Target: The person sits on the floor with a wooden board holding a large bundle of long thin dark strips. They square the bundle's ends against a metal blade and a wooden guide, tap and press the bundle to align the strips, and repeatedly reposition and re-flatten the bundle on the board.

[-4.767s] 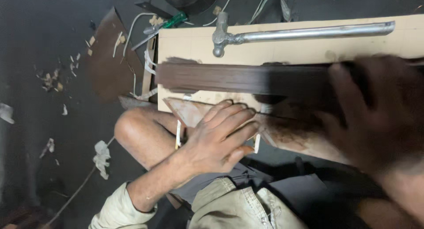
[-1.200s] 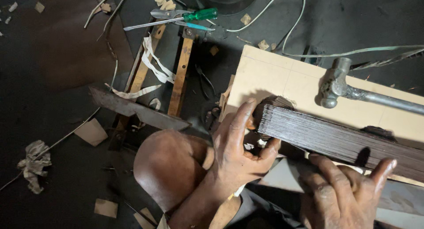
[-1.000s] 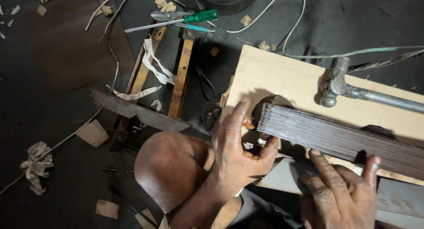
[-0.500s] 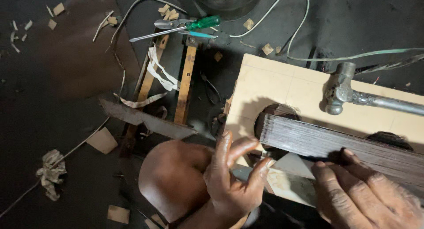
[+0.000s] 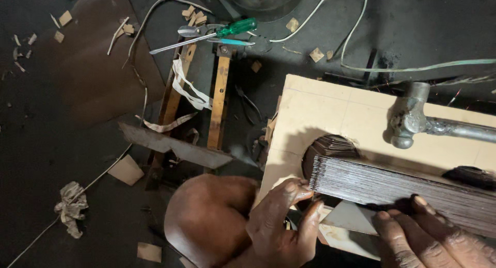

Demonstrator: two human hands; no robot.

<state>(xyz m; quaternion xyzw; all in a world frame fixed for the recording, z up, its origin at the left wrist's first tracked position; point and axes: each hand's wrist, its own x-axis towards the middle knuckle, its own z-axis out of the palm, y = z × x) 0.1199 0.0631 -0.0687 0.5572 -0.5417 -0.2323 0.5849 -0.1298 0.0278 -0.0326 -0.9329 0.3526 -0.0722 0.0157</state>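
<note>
I hold a long dark stack of thin metal sheets (image 5: 403, 188), pressed together like the pages of a book, and it lies across a pale beige board (image 5: 320, 113) with faint pencil lines on it. My left hand (image 5: 284, 221) is at the near end of the stack: the thumb and the curled fingers close around its corner, I think to keep the sheets flush so the end does not fan out. My right hand (image 5: 429, 242) lies flat on the long side of the stack, fingers stretched and pressing, not wrapped around anything; it seems to hold the stack down on the board.

Under the end of the stack the board has a round hole with more dark sheets (image 5: 330, 146) showing inside. My bare knee (image 5: 206, 221) is just beside the left hand and gives it support, I judge.

A grey metal hammer (image 5: 413, 121) rests on the board, apart from both hands but near. Farther away, on the dark floor (image 5: 77, 92), lie a green-handled screwdriver (image 5: 217, 31), two wooden slats (image 5: 219, 100), white cables (image 5: 330, 15) and small paper scraps (image 5: 70, 206).
</note>
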